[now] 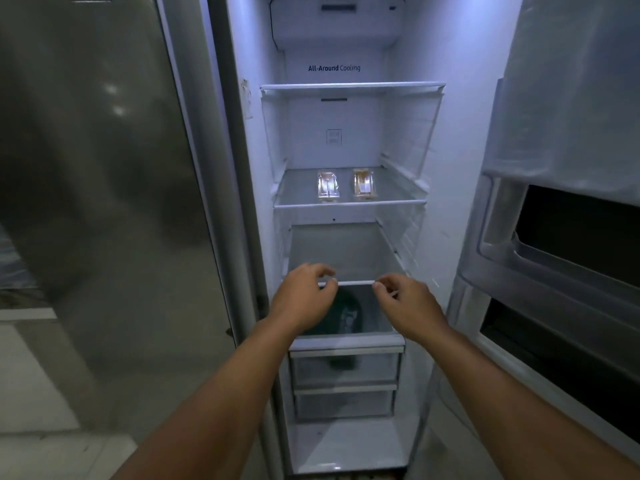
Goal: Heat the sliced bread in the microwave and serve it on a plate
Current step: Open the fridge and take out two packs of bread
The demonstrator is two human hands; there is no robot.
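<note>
Fridge (pixel 346 67) standing open, interior glowing bluish-white, door (pixel 568 209) swung out to the right, steel panel (pixel 86 168) closing off the left. Two clear-wrapped bread packs (pixel 328 187) (pixel 362 186) lying side by side, just apart, on the middle glass shelf (pixel 349 203) (contents tan, slices not distinguishable). Left hand (pixel 304 297) and right hand (pixel 407 304) hovering near each other in front of the lower shelf edge (pixel 356 282), fingers loosely curled, holding nothing; contact with the edge not discernible. Two drawers (pixel 346 370) sitting stacked beneath. Pale floor (pixel 41 410) showing dimly at lower left.
</note>
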